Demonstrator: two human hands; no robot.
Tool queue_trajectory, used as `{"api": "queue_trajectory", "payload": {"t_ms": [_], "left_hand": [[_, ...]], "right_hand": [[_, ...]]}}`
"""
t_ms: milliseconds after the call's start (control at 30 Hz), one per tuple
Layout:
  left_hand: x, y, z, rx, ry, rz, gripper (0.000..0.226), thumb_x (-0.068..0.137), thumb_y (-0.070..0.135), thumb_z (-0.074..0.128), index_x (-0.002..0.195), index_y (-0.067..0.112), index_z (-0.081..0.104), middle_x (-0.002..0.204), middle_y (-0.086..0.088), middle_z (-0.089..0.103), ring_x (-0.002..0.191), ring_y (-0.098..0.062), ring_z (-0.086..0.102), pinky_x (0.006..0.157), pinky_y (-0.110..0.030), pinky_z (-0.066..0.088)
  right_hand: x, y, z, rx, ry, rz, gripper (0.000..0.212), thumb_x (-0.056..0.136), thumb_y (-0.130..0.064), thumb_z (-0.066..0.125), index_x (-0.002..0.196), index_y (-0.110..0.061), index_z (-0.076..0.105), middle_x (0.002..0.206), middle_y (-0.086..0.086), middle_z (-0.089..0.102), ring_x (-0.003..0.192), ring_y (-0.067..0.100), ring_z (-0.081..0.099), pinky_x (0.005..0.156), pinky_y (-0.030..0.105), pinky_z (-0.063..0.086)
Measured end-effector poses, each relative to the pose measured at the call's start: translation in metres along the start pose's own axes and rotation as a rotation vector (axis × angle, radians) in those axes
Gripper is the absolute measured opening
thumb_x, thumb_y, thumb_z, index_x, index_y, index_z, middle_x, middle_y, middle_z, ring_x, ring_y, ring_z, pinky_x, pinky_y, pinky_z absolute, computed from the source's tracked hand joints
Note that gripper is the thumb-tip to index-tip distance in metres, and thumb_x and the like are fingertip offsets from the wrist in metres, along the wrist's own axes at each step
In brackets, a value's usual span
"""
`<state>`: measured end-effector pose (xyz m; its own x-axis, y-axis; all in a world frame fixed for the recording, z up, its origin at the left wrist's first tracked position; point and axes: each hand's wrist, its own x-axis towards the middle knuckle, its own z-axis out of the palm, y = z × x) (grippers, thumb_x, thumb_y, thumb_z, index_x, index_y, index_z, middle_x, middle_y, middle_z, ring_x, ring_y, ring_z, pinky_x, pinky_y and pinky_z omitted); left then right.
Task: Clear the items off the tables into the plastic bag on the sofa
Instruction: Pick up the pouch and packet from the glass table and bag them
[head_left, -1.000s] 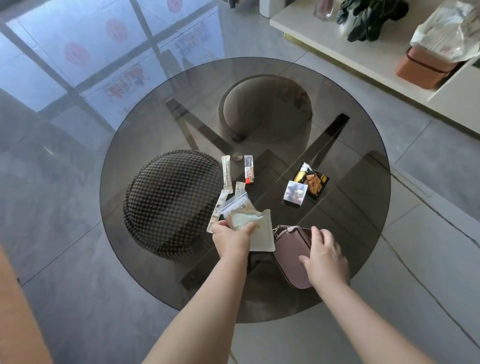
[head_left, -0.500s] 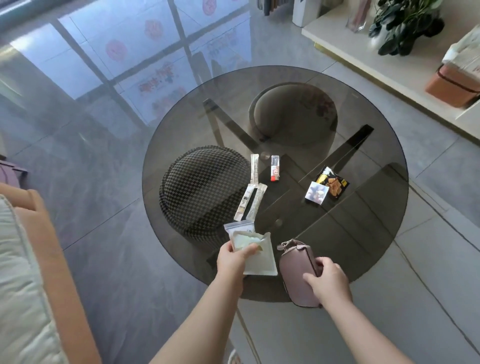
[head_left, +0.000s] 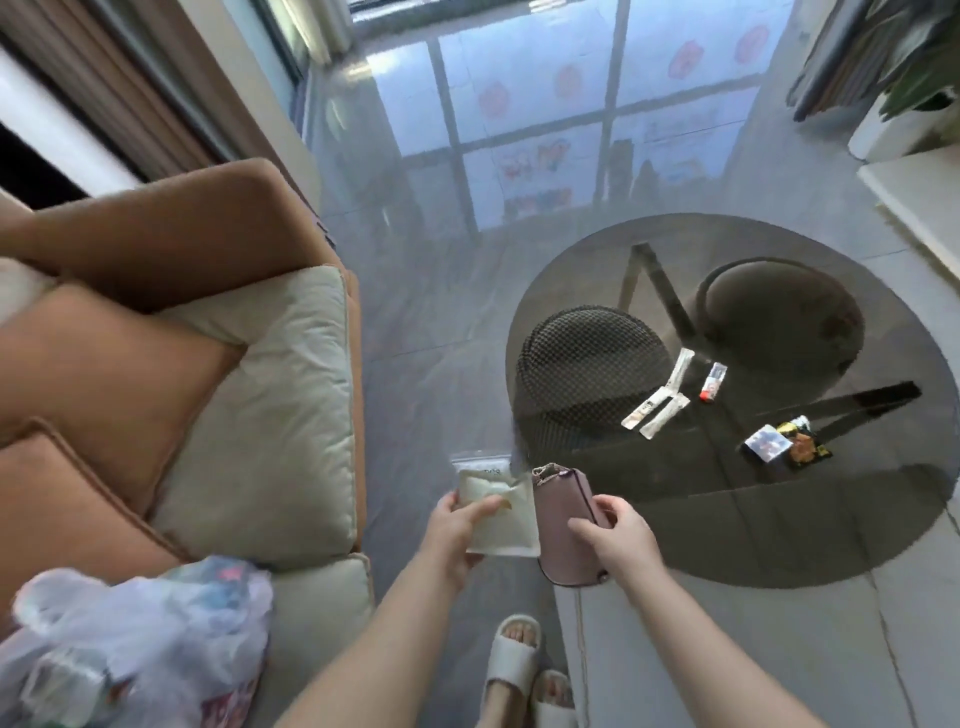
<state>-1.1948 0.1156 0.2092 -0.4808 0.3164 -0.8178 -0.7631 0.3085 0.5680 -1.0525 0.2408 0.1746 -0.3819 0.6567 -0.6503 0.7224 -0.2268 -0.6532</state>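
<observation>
While the person is standing between sofa (head_left: 270, 415) and table (head_left: 779, 545), the bag (head_left: 140, 639) is lying on the sofa's near seat cushion, at the lower left. It is thin, translucent and crumpled; coloured items are showing through its wall, but the blur is preventing identification.

The left hand (head_left: 460, 525) is gripping flat packets (head_left: 498, 512): thumb on top, fingers underneath. The front packet is pale and square with a creased insert; a clear zip packet is projecting behind it. The packets are hanging over the floor, between sofa and table, apart from both.

The right hand (head_left: 613, 535) is clasping a pouch (head_left: 563, 525), fingers curling round its right side. The pouch is mauve and oblong, with a metal clasp at its far end. It is overlapping the table's near-left rim in this view; contact with the glass cannot be determined. It is sitting just beside the packets.

Remaining on the round dark glass table are three stick sachets (head_left: 660, 400), a small tube (head_left: 711, 382) with a red end, and two snack packs (head_left: 784, 441) touching each other. A checked stool (head_left: 587, 369) is showing under the glass.
</observation>
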Motion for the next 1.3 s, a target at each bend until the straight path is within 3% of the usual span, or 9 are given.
{"api": "queue_trajectory", "payload": {"t_ms": [233, 433, 533, 633, 767, 867, 1000, 1133, 1300], "left_hand": [[-0.098, 0.012, -0.101, -0.259, 0.127, 0.091, 0.020, 0.084, -0.001, 0.063, 0.096, 0.015, 0.059, 0.087, -0.006, 0.066, 0.074, -0.020, 0.062, 0.066, -0.030, 0.048], [-0.162, 0.006, -0.201, -0.462, 0.250, 0.147, 0.017, 0.085, -0.003, 0.059, 0.082, 0.012, 0.068, 0.068, -0.003, 0.072, 0.057, -0.014, 0.068, 0.057, -0.025, 0.051], [-0.189, -0.003, -0.254, -0.559, 0.333, 0.134, 0.024, 0.086, 0.002, 0.057, 0.070, 0.014, 0.071, 0.064, -0.001, 0.071, 0.053, -0.014, 0.067, 0.051, -0.021, 0.049], [-0.211, -0.015, -0.308, -0.676, 0.429, 0.123, 0.014, 0.084, 0.005, 0.054, 0.082, 0.012, 0.066, 0.074, -0.008, 0.068, 0.066, -0.024, 0.064, 0.057, -0.027, 0.047], [-0.224, -0.024, -0.371, -0.767, 0.499, 0.095, 0.013, 0.084, 0.009, 0.050, 0.086, 0.012, 0.063, 0.068, -0.008, 0.069, 0.063, -0.025, 0.062, 0.052, -0.026, 0.046], [-0.218, -0.020, -0.410, -0.755, 0.535, 0.086, 0.021, 0.086, 0.010, 0.053, 0.105, 0.007, 0.061, 0.098, -0.018, 0.064, 0.083, -0.032, 0.059, 0.063, -0.035, 0.045], [-0.194, -0.013, -0.452, -0.742, 0.633, 0.027, 0.040, 0.085, 0.011, 0.062, 0.123, 0.004, 0.053, 0.118, -0.021, 0.060, 0.097, -0.033, 0.059, 0.070, -0.037, 0.051], [-0.155, 0.001, -0.490, -0.584, 0.728, -0.037, 0.054, 0.086, 0.008, 0.062, 0.135, -0.001, 0.042, 0.127, -0.018, 0.054, 0.111, -0.034, 0.055, 0.089, -0.040, 0.048], [-0.119, 0.022, -0.528, -0.345, 0.796, 0.000, 0.065, 0.085, 0.011, 0.064, 0.142, 0.008, 0.035, 0.134, -0.014, 0.052, 0.116, -0.033, 0.054, 0.093, -0.038, 0.046]], "right_hand": [[-0.085, -0.068, 0.072, -0.001, -0.191, -0.132, 0.037, 0.076, -0.022, 0.074, 0.110, -0.018, 0.057, 0.096, -0.003, 0.061, 0.081, 0.013, 0.058, 0.056, 0.023, 0.042], [-0.151, -0.106, 0.149, -0.073, -0.391, -0.204, 0.035, 0.076, -0.015, 0.074, 0.109, -0.009, 0.063, 0.105, 0.008, 0.068, 0.097, 0.026, 0.064, 0.084, 0.038, 0.050], [-0.181, -0.115, 0.195, -0.136, -0.477, -0.219, 0.030, 0.077, -0.015, 0.071, 0.106, -0.012, 0.065, 0.101, 0.008, 0.069, 0.093, 0.026, 0.065, 0.076, 0.036, 0.051], [-0.211, -0.124, 0.241, -0.254, -0.539, -0.243, 0.024, 0.077, -0.015, 0.065, 0.101, -0.015, 0.067, 0.092, 0.004, 0.069, 0.085, 0.023, 0.064, 0.069, 0.031, 0.049], [-0.246, -0.130, 0.293, -0.359, -0.554, -0.283, 0.018, 0.078, -0.013, 0.059, 0.092, -0.009, 0.069, 0.076, 0.006, 0.063, 0.072, 0.022, 0.056, 0.063, 0.028, 0.041], [-0.266, -0.136, 0.327, -0.425, -0.522, -0.315, 0.002, 0.077, -0.017, 0.059, 0.079, -0.018, 0.060, 0.072, 0.001, 0.056, 0.077, 0.023, 0.050, 0.064, 0.028, 0.037], [-0.284, -0.143, 0.366, -0.483, -0.443, -0.356, 0.021, 0.079, -0.015, 0.060, 0.100, -0.015, 0.058, 0.089, 0.004, 0.064, 0.078, 0.022, 0.059, 0.062, 0.028, 0.045], [-0.284, -0.139, 0.409, -0.591, -0.392, -0.372, 0.021, 0.083, -0.018, 0.058, 0.103, -0.016, 0.054, 0.089, 0.003, 0.060, 0.068, 0.014, 0.048, 0.050, 0.016, 0.029], [-0.276, -0.138, 0.460, -0.756, -0.351, -0.393, 0.009, 0.085, -0.026, 0.053, 0.091, -0.024, 0.047, 0.090, 0.001, 0.059, 0.093, 0.023, 0.054, 0.077, 0.032, 0.045]]}}
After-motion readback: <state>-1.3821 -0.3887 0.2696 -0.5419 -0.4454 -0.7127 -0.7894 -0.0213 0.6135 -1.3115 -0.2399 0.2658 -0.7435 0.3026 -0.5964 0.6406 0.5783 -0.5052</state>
